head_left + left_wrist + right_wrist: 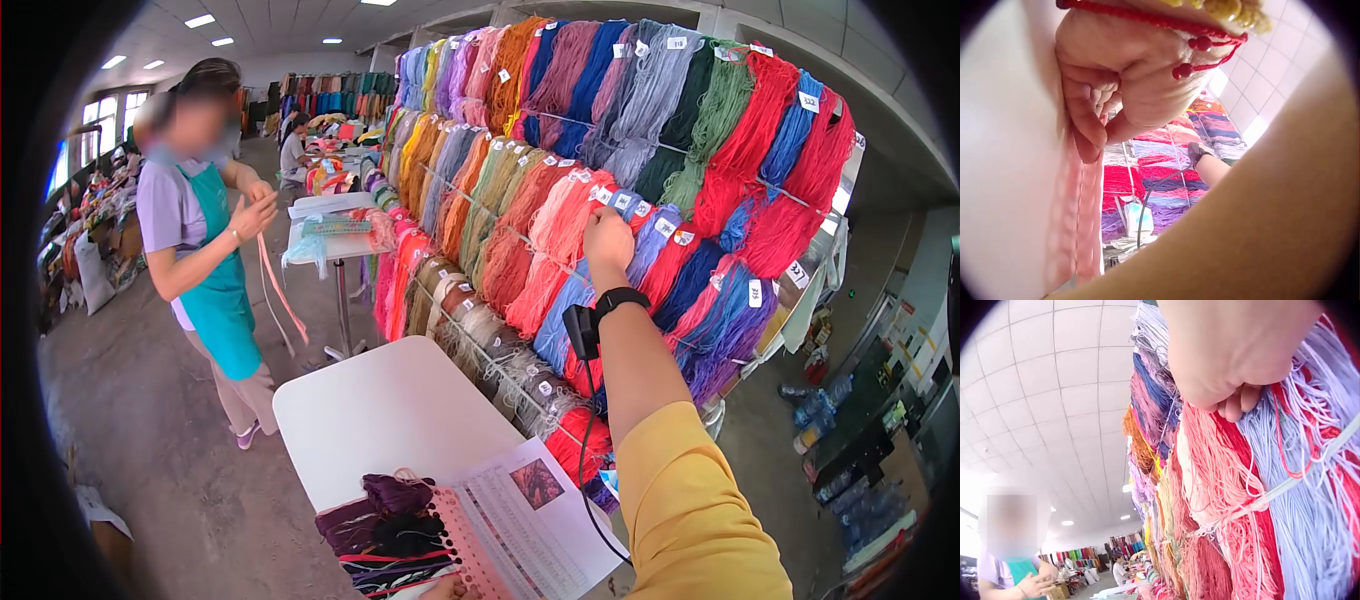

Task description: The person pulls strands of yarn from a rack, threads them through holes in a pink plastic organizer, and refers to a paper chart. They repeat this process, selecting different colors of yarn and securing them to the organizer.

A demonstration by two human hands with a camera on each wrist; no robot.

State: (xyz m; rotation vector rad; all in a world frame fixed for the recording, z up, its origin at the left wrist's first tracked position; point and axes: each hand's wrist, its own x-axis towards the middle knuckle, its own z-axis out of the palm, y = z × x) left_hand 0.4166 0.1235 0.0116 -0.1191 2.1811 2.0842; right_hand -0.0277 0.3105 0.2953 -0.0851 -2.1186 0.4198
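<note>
My right hand [608, 242] reaches up to the rack, at the tops of tagged skeins. In the right wrist view its curled fingers [1235, 406] are at the top of a light blue yarn skein [1285, 506], beside a coral pink skein [1216, 462]; the palm hides part of the grip. Low in the head view, my left hand [452, 588] is at a pink perforated card [468, 545] hung with dark purple, black and red threads [395, 530]. The left wrist view shows thumb and forefinger pinching the card's edge. A printed colour chart [540, 520] lies alongside the card.
A white table [400, 410] stands in front of me, beside the tiered yarn rack [470, 210]. At left stands a person in a teal apron [215, 280], holding pink strands [280, 290]. A cable [590, 450] hangs from my right wrist. Plastic bottles [825, 405] lie at right.
</note>
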